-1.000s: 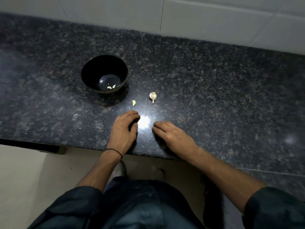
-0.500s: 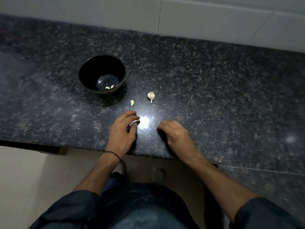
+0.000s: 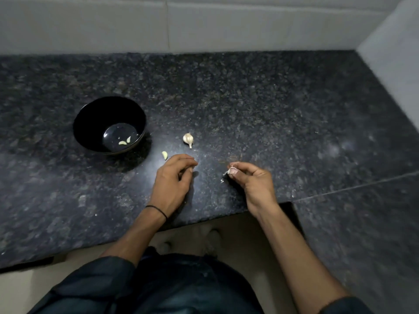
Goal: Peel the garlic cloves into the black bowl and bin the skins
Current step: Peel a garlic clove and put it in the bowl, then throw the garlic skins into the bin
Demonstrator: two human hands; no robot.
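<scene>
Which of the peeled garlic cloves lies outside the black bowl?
The single clove on the counter, between the bowl and the left hand; the other two lie in the bowl's bottom.

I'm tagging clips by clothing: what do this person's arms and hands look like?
The left hand and right hand are bare, without gloves. A thin black band circles the left wrist. The forearms are uncovered; the dark left sleeve and right sleeve end near the elbows. No watch or ring shows.
</scene>
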